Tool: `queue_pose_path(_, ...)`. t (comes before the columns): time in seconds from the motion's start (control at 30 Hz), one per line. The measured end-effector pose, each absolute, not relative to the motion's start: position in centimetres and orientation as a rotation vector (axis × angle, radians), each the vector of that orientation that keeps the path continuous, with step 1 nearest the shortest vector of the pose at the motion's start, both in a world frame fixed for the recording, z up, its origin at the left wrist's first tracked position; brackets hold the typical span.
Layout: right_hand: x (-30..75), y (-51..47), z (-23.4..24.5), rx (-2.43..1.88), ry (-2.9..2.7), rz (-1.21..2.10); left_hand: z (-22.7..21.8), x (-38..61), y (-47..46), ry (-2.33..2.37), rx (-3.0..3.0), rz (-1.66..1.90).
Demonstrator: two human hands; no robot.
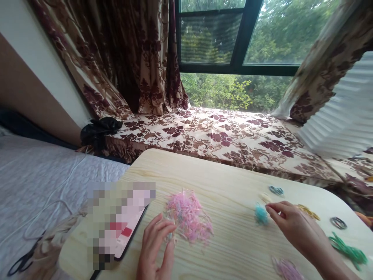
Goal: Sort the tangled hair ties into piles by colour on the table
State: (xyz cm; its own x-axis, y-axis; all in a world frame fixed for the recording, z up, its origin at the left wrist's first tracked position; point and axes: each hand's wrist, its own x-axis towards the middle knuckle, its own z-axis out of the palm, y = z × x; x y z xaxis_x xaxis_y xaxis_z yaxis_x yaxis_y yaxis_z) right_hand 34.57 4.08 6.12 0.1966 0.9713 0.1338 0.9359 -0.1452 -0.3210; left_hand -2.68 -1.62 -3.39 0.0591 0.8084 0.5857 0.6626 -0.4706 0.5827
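Note:
My left hand [155, 247] rests on the light wooden table [233, 241], fingers pinched at the left edge of a loose pile of pink elastic bands [189, 216]. My right hand [291, 225] reaches in from the right, fingertips together beside a small heap of light blue bands [260, 214]. Whether those fingers grip a band is too small to see. Other small sorted heaps lie round it: dark blue [276, 190], cream [265, 197], yellow [308, 212], grey [338, 223], green [348, 251] and lilac [287, 269].
A phone [125, 229] with a lit screen lies at the table's left edge. Scissors [21, 262] and a white cable [49, 210] lie on the grey bed cover to the left. Behind the table are a floral cushioned window seat [221, 134], curtains and a black cloth bundle [99, 130].

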Motion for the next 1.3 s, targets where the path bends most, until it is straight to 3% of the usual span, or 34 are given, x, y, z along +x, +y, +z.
queue_pose_path(0.37,35.0,3.0,6.9,-2.123,-1.799,0.133,-2.9,-2.4,-2.0,1.537,2.135,1.33)
queue_pose_path(0.67,26.2,0.5,3.8,-1.525,-2.195,0.139,-1.7,-1.1,-2.3,1.528,1.916,1.392)
queue_pose_path(0.87,21.7,0.3,1.4,-1.503,-2.33,-0.052,-1.3,-0.2,-2.7,1.565,1.727,1.427)
queue_pose_path(1.07,19.9,0.1,2.2,-1.36,-2.448,0.083,-1.3,-0.6,-2.7,1.585,1.754,1.404)
queue_pose_path(1.3,19.3,3.8,3.3,-1.359,-2.368,-0.184,-1.6,-1.1,-2.6,1.555,1.845,1.345)
